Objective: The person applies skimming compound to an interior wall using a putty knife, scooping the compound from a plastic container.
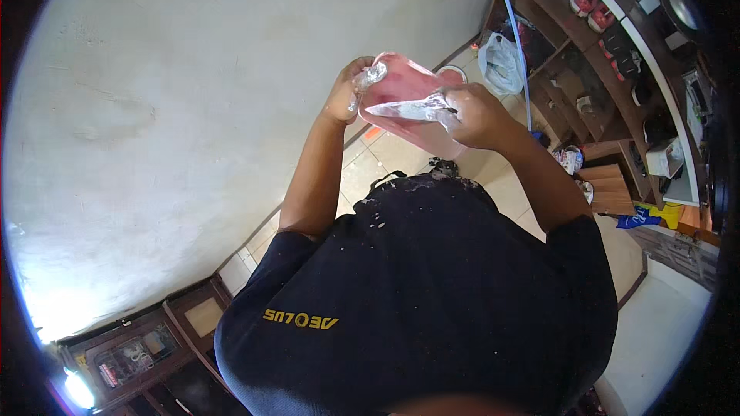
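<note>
I see both hands raised in front of the chest, each clamped on a pink plastic tub [408,100] that is tilted up toward the camera. The left hand [344,94] grips the tub's left rim, fingers curled over the edge, with a scrap of crumpled clear plastic film [371,75] pinched against it. The right hand [478,114] holds the right rim and also grasps a stretched strip of the same shiny film [412,110] that runs across the tub's front between the two hands. The tub is held in the air over the tiled floor [370,166], near a plain pale wall [200,92]. To the right stands a dark wooden shelf unit [593,85] with shoes on it, a white plastic bag [501,62] and a blue stick [515,31] leaning against it. Pale flecks dot my dark shirt [432,277].
</note>
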Motion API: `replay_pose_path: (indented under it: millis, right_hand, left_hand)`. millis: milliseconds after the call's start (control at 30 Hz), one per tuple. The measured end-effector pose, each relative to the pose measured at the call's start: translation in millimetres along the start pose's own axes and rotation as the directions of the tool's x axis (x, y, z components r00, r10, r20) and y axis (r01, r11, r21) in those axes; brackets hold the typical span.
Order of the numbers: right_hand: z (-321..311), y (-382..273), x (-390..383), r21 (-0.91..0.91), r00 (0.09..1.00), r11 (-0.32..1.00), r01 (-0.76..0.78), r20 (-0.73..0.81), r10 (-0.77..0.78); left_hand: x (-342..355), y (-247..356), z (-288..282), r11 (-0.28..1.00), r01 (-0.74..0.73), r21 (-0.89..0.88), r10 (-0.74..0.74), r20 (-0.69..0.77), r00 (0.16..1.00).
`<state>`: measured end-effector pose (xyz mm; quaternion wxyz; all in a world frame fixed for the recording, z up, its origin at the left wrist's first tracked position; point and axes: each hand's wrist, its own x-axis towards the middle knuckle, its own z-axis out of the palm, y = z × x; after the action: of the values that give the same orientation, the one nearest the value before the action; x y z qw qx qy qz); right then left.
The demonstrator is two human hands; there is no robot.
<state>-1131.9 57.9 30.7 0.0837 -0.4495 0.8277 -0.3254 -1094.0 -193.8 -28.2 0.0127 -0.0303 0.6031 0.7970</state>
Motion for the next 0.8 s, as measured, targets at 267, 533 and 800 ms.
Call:
replay_pose_path:
  millis: [267,533,800]
  right_hand:
    - [5,-3,1,-0.051,0.975,0.988,0.143,-0.167,-0.15]
    - [-9,-14,-13,-0.169,0.975,0.985,-0.015,-0.221,-0.023]
    - [-26,-55,15,-0.469,0.984,0.868,0.161,0.145,-0.104]
  left_hand:
    - [0,1,8,0.986,0.054,-0.157,-0.051,0.02,0.998]
    - [-3,1,4,0.998,0.048,-0.032,-0.048,-0.009,0.999]
    - [6,5,-9,0.999,0.022,0.039,-0.026,0.095,0.995]
